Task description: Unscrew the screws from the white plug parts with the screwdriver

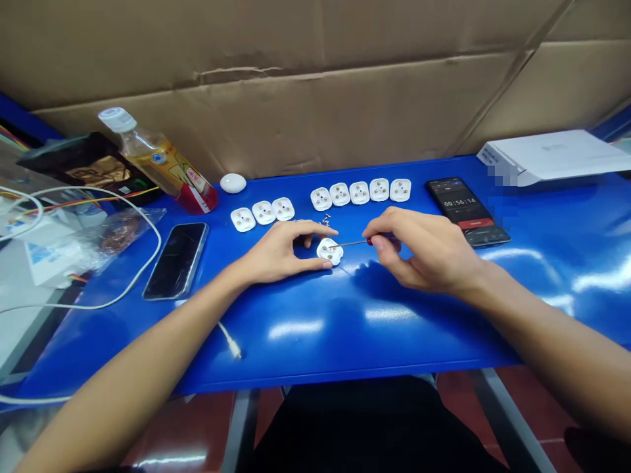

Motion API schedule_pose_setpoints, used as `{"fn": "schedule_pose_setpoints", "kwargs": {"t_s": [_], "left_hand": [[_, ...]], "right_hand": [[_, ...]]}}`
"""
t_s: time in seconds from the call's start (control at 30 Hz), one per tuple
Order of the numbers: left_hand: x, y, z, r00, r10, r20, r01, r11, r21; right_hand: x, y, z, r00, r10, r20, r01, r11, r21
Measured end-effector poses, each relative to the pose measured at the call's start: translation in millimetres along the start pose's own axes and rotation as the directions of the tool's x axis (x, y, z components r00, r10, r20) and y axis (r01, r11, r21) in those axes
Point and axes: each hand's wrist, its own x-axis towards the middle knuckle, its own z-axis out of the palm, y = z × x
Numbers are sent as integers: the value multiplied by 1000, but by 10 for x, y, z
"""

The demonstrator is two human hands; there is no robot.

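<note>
A white rounded plastic piece with small metal parts lies on the blue table in front of me. My left hand steadies it from the left, thumb at its lower edge and forefinger stretched above it. In my right hand is a screwdriver with a red handle, held nearly level, its tip on the piece. Small screws lie just behind the piece. Farther back stands a row of several similar white pieces, and left of it three more.
On the left are a phone, a leaning drink bottle, white cables and a plastic bag. A white oval object lies at the back. To the right are a phone showing a timer and a white box.
</note>
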Motion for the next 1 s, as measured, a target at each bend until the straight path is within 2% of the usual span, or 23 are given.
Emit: {"fn": "schedule_pose_setpoints", "kwargs": {"t_s": [0.33, 0.4, 0.5, 0.57, 0.67, 0.83, 0.9, 1.0], "left_hand": [[4, -11, 36, 1000, 5, -23, -5, 1000, 6], [3, -13, 52, 999, 4, -41, -3, 1000, 17], [8, -3, 81, 999, 12, -51, -11, 1000, 9], [16, 7, 103, 999, 19, -48, -19, 1000, 2], [30, 11, 135, 998, 46, -51, -46, 999, 1], [34, -10, 156, 994, 96, -50, -94, 995, 28], [29, -15, 151, 992, 117, -42, -116, 993, 32], [20, -16, 137, 991, 123, -42, -122, 992, 31]], "right_hand": [[9, -17, 31, 999, 27, 37, -26, 999, -37], [16, -50, 28, 995, 86, 44, -79, 986, -146], [40, -130, 9, 980, 189, 59, -153, 912, -380], [64, -192, -19, 981, 173, 87, -119, 892, -436], [115, -269, -90, 988, 113, 109, -60, 915, -400], [170, -279, -191, 960, 22, 280, 34, 981, -192], [153, -238, -180, 968, 37, 250, 4, 987, -161], [103, -153, -119, 987, 120, 109, -100, 980, -171]]}}
